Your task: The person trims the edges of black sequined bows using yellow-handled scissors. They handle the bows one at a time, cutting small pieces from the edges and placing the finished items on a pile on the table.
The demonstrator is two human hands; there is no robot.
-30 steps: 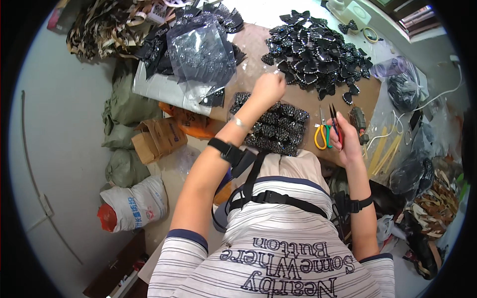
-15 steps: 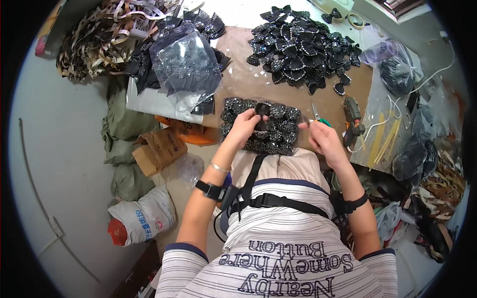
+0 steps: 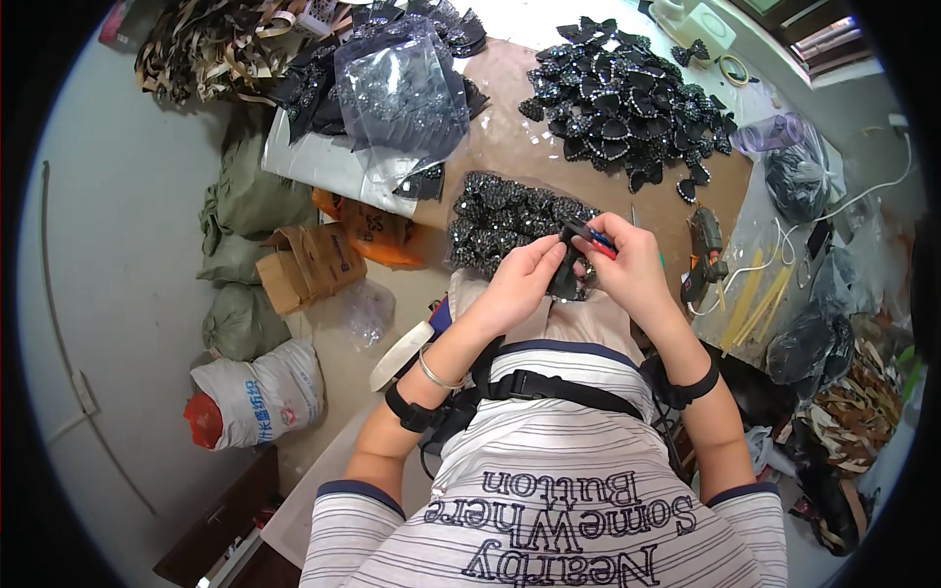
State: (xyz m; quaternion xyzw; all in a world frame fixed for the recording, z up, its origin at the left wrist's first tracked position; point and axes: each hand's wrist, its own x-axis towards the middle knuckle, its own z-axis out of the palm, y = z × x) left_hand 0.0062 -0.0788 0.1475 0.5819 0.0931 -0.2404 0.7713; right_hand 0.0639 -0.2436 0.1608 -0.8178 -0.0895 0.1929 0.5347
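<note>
Your right hand [image 3: 632, 267] grips the red-handled tool [image 3: 602, 249], its long axis slanting far-left, tip near the dark piece [image 3: 566, 281] your left hand [image 3: 524, 282] pinches from the left, at the near-right corner of the glittery pack [image 3: 502, 218].

The desk [image 3: 505, 147] shows a brown middle, with white areas at its left and far side. At the far left lie black pieces [image 3: 459, 34] under a clear bag [image 3: 397, 93]; right of centre are heaped black bows [image 3: 627, 108], and a pack [image 3: 485, 220] sits at the near edge. Along the right are tape [image 3: 733, 70], a purple bottle [image 3: 769, 133], a glue gun [image 3: 704, 235] and yellow sticks [image 3: 760, 309].
</note>
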